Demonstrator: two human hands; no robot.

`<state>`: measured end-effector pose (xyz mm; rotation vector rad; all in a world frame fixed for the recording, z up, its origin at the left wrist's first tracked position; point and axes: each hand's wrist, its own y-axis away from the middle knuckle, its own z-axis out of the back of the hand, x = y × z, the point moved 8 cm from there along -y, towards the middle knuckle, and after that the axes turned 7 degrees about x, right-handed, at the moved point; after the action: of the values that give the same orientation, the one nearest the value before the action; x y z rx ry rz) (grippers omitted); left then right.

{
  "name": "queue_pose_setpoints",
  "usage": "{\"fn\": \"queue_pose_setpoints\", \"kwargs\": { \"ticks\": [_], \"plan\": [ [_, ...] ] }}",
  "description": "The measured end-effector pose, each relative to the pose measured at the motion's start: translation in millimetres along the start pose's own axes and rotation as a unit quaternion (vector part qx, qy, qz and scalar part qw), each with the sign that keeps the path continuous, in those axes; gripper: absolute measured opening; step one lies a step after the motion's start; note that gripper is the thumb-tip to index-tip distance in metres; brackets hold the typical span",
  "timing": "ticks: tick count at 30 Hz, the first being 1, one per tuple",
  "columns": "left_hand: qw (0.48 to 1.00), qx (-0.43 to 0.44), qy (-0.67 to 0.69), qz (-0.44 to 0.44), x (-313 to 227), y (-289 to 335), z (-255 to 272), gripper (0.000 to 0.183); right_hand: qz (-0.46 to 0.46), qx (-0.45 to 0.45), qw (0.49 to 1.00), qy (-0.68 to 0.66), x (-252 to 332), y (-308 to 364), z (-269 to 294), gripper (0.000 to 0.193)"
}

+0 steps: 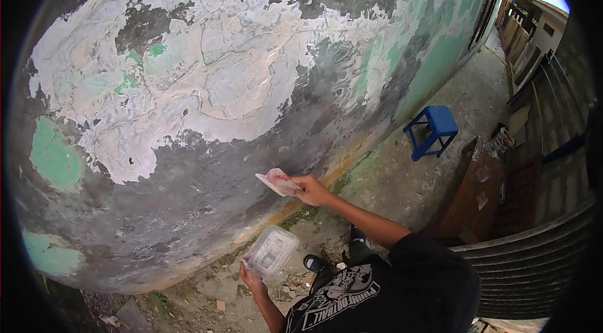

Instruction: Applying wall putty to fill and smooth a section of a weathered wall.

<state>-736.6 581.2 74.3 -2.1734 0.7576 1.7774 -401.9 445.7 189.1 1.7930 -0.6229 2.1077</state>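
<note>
My right hand [310, 191] reaches out near the lower part of the wall, its fingers closed around a flat putty scraper [275, 182]. White paste and a reddish patch show on the scraper, and its far edge appears close to the wall; I cannot tell if they touch. Lower down, my left hand [252, 281] grips one side of a clear plastic tub [293, 246] with white residue inside. In front of me the wall [207, 176] is patchy: rough white putty spreads over its upper part, with bare grey and green paint around it.
A blue plastic stool [441, 121] stands on the concrete path at right. Beyond it lies a brown wooden board [471, 198] with scraps on it. Corrugated sheeting [527, 257] borders the lower right. Rubble [295, 286] lies by my feet.
</note>
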Motion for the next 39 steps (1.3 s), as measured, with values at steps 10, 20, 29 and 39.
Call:
{"fn": "queue_pose_setpoints", "kwargs": {
  "ticks": [10, 20, 29, 39],
  "plan": [
    [0.999, -0.002, 0.026, 0.046, -44.0, -20.7, -62.7, 0.042, 0.08, 0.255, 0.843, 0.467, 86.4, 71.9, -120.6, 0.036],
    [0.995, -0.02, 0.091, 0.029, -42.4, -19.4, -50.2, 0.044, 0.047, 0.328, 0.789, 0.518, 61.0, 88.5, -152.5, 0.035],
    [0.999, 0.019, 0.033, 0.021, -46.0, -28.3, -39.8, 0.045, 0.129, 0.282, 0.849, 0.428, 102.3, 69.9, -137.8, 0.028],
    [0.997, 0.069, 0.011, 0.017, -52.2, -34.1, -63.1, 0.051, 0.1, 0.316, 0.818, 0.469, 101.2, 79.4, -129.5, 0.015]
  ]
}}
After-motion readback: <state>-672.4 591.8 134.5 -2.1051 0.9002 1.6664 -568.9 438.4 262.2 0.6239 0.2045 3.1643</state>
